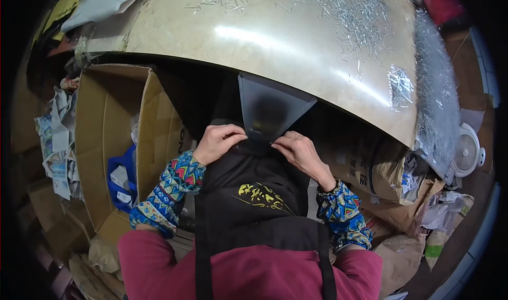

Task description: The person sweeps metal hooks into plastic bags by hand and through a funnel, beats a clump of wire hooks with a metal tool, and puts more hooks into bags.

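Observation:
A translucent plastic bag [272,106] spans from the table's front edge down to my lap, its far end wider than its near end. My left hand [218,142] pinches the near left corner between thumb and fingertips. At the near right corner, my right hand [299,150] pinches the bag in the same way. Both hands are above the dark apron [254,167] on my lap. The fingertips cover the bag's corners, and its lower edge is hard to make out against the dark cloth.
Small metal hooks [349,19] lie scattered over the table [254,46] in front of me, with a dense heap [436,83] along its right side. An open cardboard box [111,141] stands at left, holding a blue bag [120,178]. Another carton [365,167] and a white fan [466,150] are at right.

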A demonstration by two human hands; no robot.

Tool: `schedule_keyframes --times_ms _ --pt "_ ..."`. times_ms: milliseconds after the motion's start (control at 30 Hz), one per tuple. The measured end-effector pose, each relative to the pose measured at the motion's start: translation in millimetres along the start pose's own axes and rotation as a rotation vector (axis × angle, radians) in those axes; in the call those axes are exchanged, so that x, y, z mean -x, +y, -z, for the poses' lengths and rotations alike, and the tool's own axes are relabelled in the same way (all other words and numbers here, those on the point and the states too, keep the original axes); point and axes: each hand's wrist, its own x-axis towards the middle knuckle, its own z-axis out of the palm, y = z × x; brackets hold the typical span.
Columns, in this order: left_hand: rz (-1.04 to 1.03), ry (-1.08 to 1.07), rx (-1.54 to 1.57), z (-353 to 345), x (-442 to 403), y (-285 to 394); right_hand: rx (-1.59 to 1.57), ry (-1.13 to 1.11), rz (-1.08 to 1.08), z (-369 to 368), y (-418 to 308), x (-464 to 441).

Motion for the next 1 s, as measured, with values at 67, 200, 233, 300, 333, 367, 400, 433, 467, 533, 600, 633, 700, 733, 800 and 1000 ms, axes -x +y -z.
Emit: schedule_keyframes --times_ms 67,200,233,300,333,367,400,433,467,533,600,633,700,733,800,1000 --pt "0.248 -0.004 0.217 -4 2 -8 -0.048 -0.019 -0.007 7 -2 -1" --pt "0.333 0.084 0.753 -18 0 -6 -0.349 -0.102 -0.113 77 -33 -13" --pt "0.364 0.099 0.856 -17 -2 -1 -0.432 0.02 -0.084 96 -37 -19" --pt "0.375 0.103 0.888 -13 -5 2 0.059 0.507 -0.124 132 -24 -45" --pt "0.375 0.091 0.904 -10 -7 3 0.308 0.637 -0.017 154 -4 -71" --pt "0.374 0.085 0.921 -9 -10 6 0.561 0.757 0.093 170 20 -95" --pt "0.416 0.101 0.904 -9 -11 10 0.6 0.734 0.017 170 40 -110" --pt "0.392 0.083 0.92 -9 -10 4 0.634 0.707 -0.057 164 61 -126" --pt "0.415 0.081 0.931 -10 -11 9 0.665 0.677 -0.127 161 67 -141" --pt "0.452 0.042 0.957 -9 -9 9 0.399 0.456 -0.219 160 28 -137" --pt "0.434 -0.007 1.042 -14 -9 -4 0.115 0.433 -0.14 157 17 -135" --pt "0.426 -0.029 1.083 -17 -9 -13 0.008 0.468 -0.086 158 21 -130" --pt "0.376 -0.114 1.244 -18 -9 -19 0.032 0.548 0.035 152 23 -132" --pt "0.391 -0.157 1.345 -20 -12 -10 0.168 0.592 0.107 147 23 -136" --pt "0.459 -0.278 1.518 -23 -12 -18 0.417 0.586 0.187 137 12 -145" --pt "0.56 -0.33 1.079 -20 -16 -1 0.522 0.523 0.17 74 -33 -148"
